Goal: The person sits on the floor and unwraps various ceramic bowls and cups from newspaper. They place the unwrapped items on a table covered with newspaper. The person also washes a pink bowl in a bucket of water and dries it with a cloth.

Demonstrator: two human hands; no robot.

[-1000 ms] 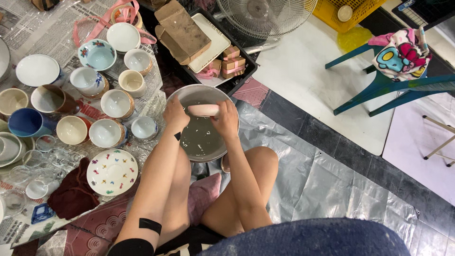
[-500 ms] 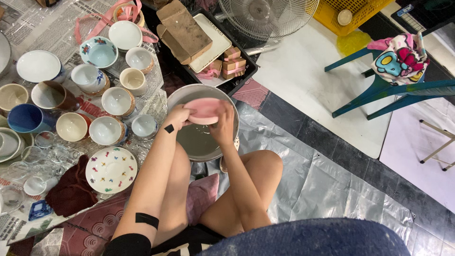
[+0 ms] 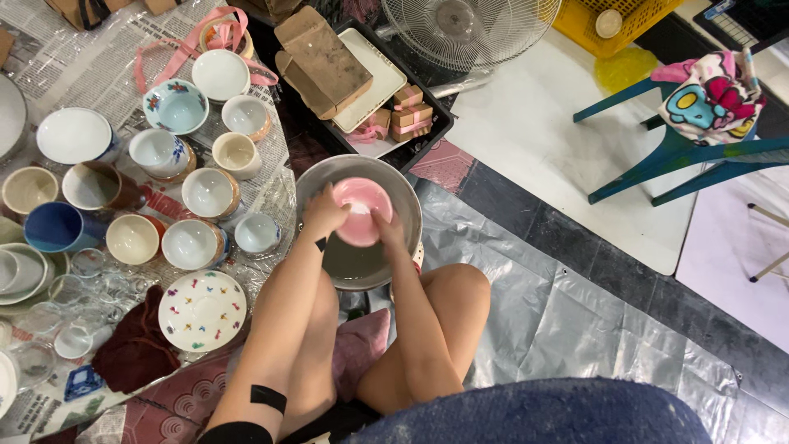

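I sit on the floor with a metal basin (image 3: pixel 404 191) of murky water in front of my knees. A small pink bowl (image 3: pixel 360 205) is held over the basin, tilted toward me. My left hand (image 3: pixel 322 215) grips its left rim. My right hand (image 3: pixel 389 231) holds its lower right edge, fingers against the bowl. Both forearms reach forward over my bare legs.
Many ceramic cups and bowls (image 3: pixel 209 193) stand on newspaper at my left, with a dotted white plate (image 3: pixel 201 310) and a dark red cloth (image 3: pixel 136 349). A black tray (image 3: pixel 427 131) with cardboard boxes lies beyond the basin. A fan (image 3: pixel 468 29), a teal chair (image 3: pixel 682 156) and silver floor sheeting (image 3: pixel 567 321) are to the right.
The pink bowl has come up out of the basin and turned so its inside faces me. Both hands shifted with it, staying on its rim.
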